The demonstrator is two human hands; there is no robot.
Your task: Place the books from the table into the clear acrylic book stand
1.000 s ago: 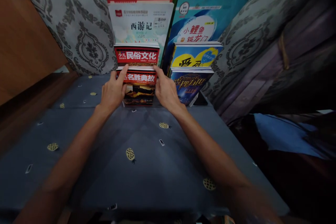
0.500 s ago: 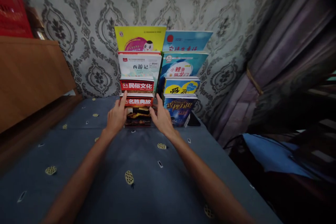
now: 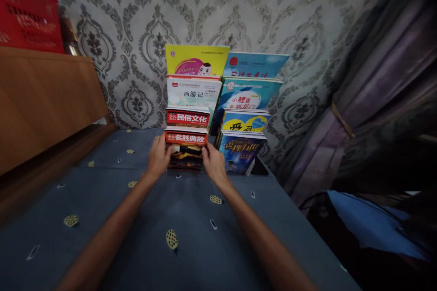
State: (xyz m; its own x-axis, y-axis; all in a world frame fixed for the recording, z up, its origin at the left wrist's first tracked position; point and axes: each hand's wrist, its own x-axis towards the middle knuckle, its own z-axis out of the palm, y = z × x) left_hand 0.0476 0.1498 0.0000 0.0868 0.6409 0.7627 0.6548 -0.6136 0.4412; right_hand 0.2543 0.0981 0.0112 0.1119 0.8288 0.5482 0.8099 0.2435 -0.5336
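Red-bannered and glossy, the front paperback book with the dark landscape cover (image 3: 185, 150) stands upright at the head of the left-hand row, near the far end of the table, and both hands are on it. Left hand (image 3: 159, 157) presses flat against its left edge, fingers pointing up, thumb toward the cover. Right hand (image 3: 213, 163) mirrors it on the right edge, fingers spread and lightly curled. So the book is clamped between two open palms, not wrapped in a fist. Both bare forearms stretch straight out from the bottom of the view, converging on that one book.

Underneath lies a dark blue tablecloth dotted with small yellow pineapples (image 3: 191, 227). Behind the books rises grey damask wallpaper (image 3: 136, 32). A brown wooden panel (image 3: 44, 100) runs along the left, with a red plastic crate (image 3: 27, 16) on top of it. A purple curtain tied back with a cord (image 3: 362, 104) hangs on the right.

Count them: two rows of books, stepped in height. Four in the left row, four in the right, eight in all. The blue starry-covered book (image 3: 241, 152) fronts the right row, just beside the right hand.
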